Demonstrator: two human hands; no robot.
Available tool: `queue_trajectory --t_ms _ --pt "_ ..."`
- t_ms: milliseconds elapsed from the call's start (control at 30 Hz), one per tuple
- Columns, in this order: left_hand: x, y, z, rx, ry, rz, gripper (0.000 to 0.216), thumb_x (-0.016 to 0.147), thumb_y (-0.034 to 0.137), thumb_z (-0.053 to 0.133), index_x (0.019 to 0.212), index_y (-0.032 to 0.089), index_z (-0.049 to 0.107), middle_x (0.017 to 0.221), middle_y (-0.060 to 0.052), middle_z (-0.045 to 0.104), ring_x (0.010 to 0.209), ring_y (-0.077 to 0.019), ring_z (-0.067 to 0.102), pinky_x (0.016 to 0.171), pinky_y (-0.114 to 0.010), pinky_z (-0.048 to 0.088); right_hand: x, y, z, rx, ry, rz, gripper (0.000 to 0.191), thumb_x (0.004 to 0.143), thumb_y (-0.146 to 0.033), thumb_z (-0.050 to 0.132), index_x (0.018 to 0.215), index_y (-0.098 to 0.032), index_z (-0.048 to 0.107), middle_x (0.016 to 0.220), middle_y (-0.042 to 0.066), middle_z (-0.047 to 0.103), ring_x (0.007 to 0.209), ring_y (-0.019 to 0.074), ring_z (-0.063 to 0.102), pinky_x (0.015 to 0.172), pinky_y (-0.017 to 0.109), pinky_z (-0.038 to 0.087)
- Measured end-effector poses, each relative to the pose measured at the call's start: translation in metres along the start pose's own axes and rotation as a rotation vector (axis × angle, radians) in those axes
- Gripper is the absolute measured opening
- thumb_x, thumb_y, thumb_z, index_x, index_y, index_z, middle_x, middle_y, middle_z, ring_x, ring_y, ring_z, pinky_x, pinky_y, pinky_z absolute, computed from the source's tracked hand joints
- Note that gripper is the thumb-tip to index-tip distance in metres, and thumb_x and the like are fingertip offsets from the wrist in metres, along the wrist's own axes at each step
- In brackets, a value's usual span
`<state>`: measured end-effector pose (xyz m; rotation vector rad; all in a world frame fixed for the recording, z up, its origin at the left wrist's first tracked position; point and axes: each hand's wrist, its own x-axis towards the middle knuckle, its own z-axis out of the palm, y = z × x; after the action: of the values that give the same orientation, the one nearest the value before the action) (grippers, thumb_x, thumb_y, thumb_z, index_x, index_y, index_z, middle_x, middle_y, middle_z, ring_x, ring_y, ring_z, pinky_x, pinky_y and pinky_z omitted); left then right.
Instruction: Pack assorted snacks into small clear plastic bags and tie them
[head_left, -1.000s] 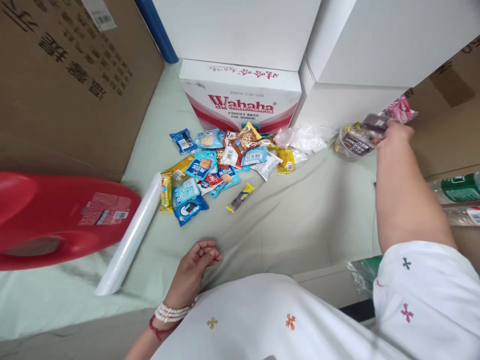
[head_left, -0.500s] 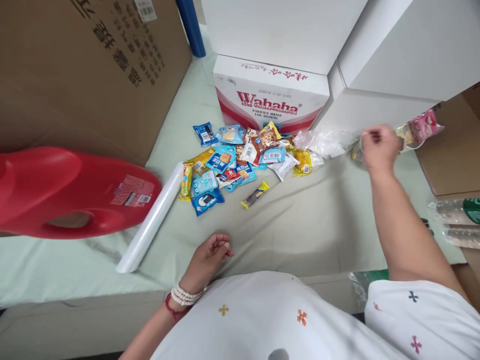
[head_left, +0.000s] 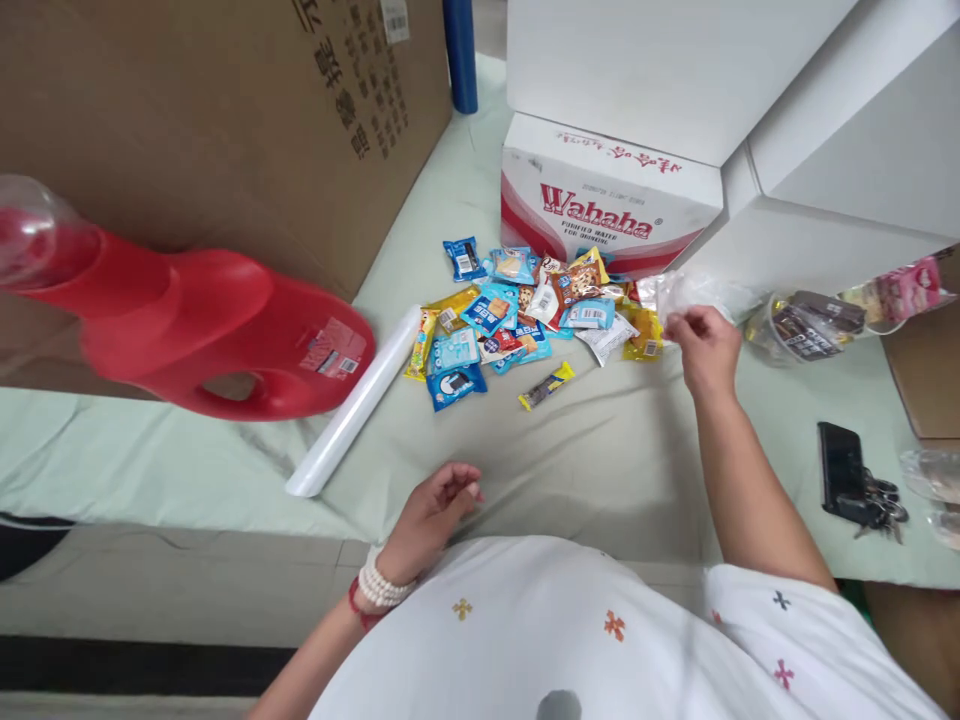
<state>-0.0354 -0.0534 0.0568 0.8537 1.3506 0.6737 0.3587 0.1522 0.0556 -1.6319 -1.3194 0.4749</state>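
My left hand (head_left: 439, 510) rests at the table's near edge, fingers loosely curled with nothing visible in them. My right hand (head_left: 701, 350) is closed in a pinch just right of the snack pile; anything between its fingertips is too small to make out. Beside those fingertips lie a yellow snack packet (head_left: 643, 335) and a crumpled clear plastic bag (head_left: 709, 294). The pile of small wrapped snacks (head_left: 491, 308) spreads leftward in blue, brown, white and yellow wrappers. One yellow-and-grey snack bar (head_left: 546, 387) lies apart in front of it.
Left are a red jug (head_left: 247, 330), a white plastic roll (head_left: 356, 400) and a large cardboard box (head_left: 225, 120). A Wahaha carton (head_left: 611, 200) stands behind the pile. Rightward are a clear tub of packets (head_left: 802, 325), a phone (head_left: 840, 465) and keys (head_left: 881, 505).
My right hand has moved left from the tub to beside the snack pile. The view has turned, bringing the phone and keys into sight. My left hand stays at the table edge.
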Motion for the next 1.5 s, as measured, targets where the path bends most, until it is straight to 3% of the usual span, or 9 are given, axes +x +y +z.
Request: queue_trajectory --t_ms 167,300,533,633,800,1000,1133,1333,1500 --pt "0.046 0.033 0.051 -0.188 -0.172 0.088 0.052 0.08 0.062 0.07 0.107 0.02 0.055 0.099 -0.006 0.066 0.092 -0.0202 0.067 0.061 -0.024 0.053 -0.135 -0.044 -0.004 0.177 -0.2 0.144 0.026 0.081 -0.044 0.077 0.09 -0.022 0.067 0.081 0.001 0.07 0.072 0.0175 0.065 0.071 0.032 0.054" --pt "0.089 0.051 0.094 -0.175 -0.171 0.184 0.05 0.073 0.048 0.08 0.106 0.019 0.057 0.102 -0.005 0.066 0.09 -0.0176 0.065 0.066 -0.024 0.054 -0.194 -0.057 0.009 0.292 -0.35 0.189 0.025 0.081 -0.046 0.077 0.087 -0.024 0.069 0.089 0.004 0.07 0.082 0.0195 0.064 0.074 0.033 0.054" --pt "0.085 0.018 0.09 -0.073 -0.088 0.225 0.039 0.071 0.044 0.077 0.092 0.018 0.059 0.088 -0.003 0.062 0.08 -0.016 0.06 0.069 -0.028 0.05 -0.187 -0.045 0.02 0.709 -0.221 0.641 0.034 0.071 -0.047 0.084 0.089 -0.022 0.068 0.066 -0.004 0.054 0.057 0.0099 0.047 0.053 0.022 0.043" --pt "0.072 0.022 0.076 0.131 0.104 0.385 0.031 0.082 0.046 0.068 0.098 0.019 0.063 0.099 -0.007 0.064 0.091 -0.019 0.06 0.074 -0.029 0.05 -0.179 -0.052 0.03 0.735 -0.286 0.636 0.034 0.071 -0.047 0.085 0.09 -0.022 0.07 0.066 -0.003 0.055 0.057 0.0099 0.048 0.053 0.023 0.044" --pt "0.069 0.04 0.071 0.347 -0.068 0.533 0.029 0.085 0.047 0.068 0.09 0.019 0.07 0.088 -0.005 0.068 0.085 -0.0197 0.061 0.08 -0.032 0.047 -0.173 -0.064 0.046 0.654 -0.402 0.55 0.032 0.077 -0.046 0.081 0.094 -0.021 0.075 0.065 -0.003 0.059 0.057 0.0102 0.049 0.056 0.024 0.043" --pt "0.086 0.032 0.062 -0.05 -0.043 0.267 0.04 0.08 0.056 0.072 0.076 0.017 0.061 0.064 0.004 0.053 0.059 -0.0099 0.044 0.058 -0.024 0.035 -0.162 -0.05 0.023 0.51 -0.33 0.576 0.035 0.076 -0.049 0.08 0.094 -0.02 0.074 0.072 -0.002 0.063 0.057 0.0096 0.047 0.054 0.022 0.038" --pt "0.093 0.039 0.042 -0.254 -0.14 0.067 0.048 0.067 0.057 0.084 0.073 0.017 0.058 0.06 0.006 0.048 0.053 -0.0064 0.038 0.051 -0.021 0.029 -0.161 -0.031 0.0 0.421 -0.538 0.718 0.042 0.075 -0.055 0.079 0.096 -0.019 0.072 0.069 -0.001 0.061 0.055 0.0115 0.048 0.051 0.024 0.035" --pt "0.107 0.041 0.037 -0.209 -0.138 -0.126 0.045 0.06 0.046 0.09 0.079 0.017 0.061 0.056 0.008 0.049 0.043 -0.0049 0.035 0.042 -0.02 0.022 -0.171 -0.041 -0.005 -0.157 -0.169 0.013 0.026 0.095 -0.041 0.059 0.099 -0.02 0.072 0.086 0.006 0.067 0.072 0.0176 0.058 0.07 0.032 0.048" --pt "0.111 0.043 0.044 -0.214 -0.145 -0.1 0.049 0.067 0.056 0.086 0.086 0.018 0.061 0.056 0.009 0.047 0.039 -0.0047 0.036 0.037 -0.02 0.021 -0.188 -0.063 0.036 -0.127 -0.57 -0.462 0.019 0.097 -0.032 0.06 0.108 -0.023 0.072 0.101 0.009 0.071 0.09 0.0227 0.062 0.08 0.035 0.052"
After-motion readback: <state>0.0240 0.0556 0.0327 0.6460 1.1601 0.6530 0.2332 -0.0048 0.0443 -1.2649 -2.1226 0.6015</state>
